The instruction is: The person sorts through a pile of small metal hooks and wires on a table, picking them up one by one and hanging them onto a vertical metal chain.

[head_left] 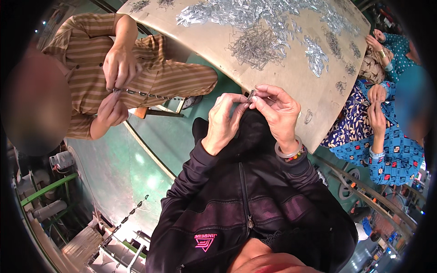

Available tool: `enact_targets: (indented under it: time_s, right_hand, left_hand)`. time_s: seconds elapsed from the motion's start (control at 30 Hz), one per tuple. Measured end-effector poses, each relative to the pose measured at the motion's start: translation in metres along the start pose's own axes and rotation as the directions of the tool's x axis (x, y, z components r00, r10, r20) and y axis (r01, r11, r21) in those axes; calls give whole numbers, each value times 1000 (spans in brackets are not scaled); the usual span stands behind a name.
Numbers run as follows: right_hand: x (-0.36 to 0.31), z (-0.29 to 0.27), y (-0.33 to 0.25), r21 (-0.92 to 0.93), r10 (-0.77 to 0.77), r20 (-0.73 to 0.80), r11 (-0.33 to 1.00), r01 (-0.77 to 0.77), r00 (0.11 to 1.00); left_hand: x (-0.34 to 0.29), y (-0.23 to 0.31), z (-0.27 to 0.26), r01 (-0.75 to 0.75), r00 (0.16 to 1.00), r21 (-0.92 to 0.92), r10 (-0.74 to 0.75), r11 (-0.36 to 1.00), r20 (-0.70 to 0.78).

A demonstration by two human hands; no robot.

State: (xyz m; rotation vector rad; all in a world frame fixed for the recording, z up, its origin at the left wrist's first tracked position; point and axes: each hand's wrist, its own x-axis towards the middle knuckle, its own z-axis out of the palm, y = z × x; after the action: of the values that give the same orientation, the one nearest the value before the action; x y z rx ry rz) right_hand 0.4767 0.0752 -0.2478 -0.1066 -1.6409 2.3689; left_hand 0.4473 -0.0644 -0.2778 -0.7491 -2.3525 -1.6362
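My left hand and my right hand meet in front of my chest, near the table's edge. Thumbs and index fingers of both pinch a small metal piece, dark and shiny; its exact kind is too small to make out. Fingertips cover much of it. A pale bangle and a beaded bracelet circle my right wrist. On the table beyond lies a tangled heap of thin bent wire pieces. Beside and behind that heap spread many shiny silvery strips.
A person in striped clothes sits at left, holding a chain of dark clips. Two people in patterned clothes work along the table's right side. A green floor shows below left, near a machine frame.
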Motion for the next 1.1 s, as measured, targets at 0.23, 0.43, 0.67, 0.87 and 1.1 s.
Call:
enact_targets:
  time_s: [0.23, 0.43, 0.67, 0.87, 1.1]
  right_hand:
    - [-4, -1, 17, 6, -89, -48, 996, 89, 995]
    - [3, -9, 26, -118, -121, -12, 986, 119, 993]
    - [11, -9, 30, -282, -174, 44, 942, 180, 984]
    - [20, -11, 23, -294, -187, 43, 936, 192, 981]
    - [22, 0, 14, -175, -143, 13, 974, 143, 990]
  left_hand:
    - [-11, -14, 4, 167, 984, -240, -178, 956, -25]
    - [62, -87, 14, -9, 1000, 246, 7, 969, 8]
    - [126, -126, 39, -385, 892, 512, 168, 768, 419]
    - [152, -121, 45, -435, 891, 488, 286, 756, 352]
    - [146, -168, 44, -13, 983, 355, -53, 935, 177]
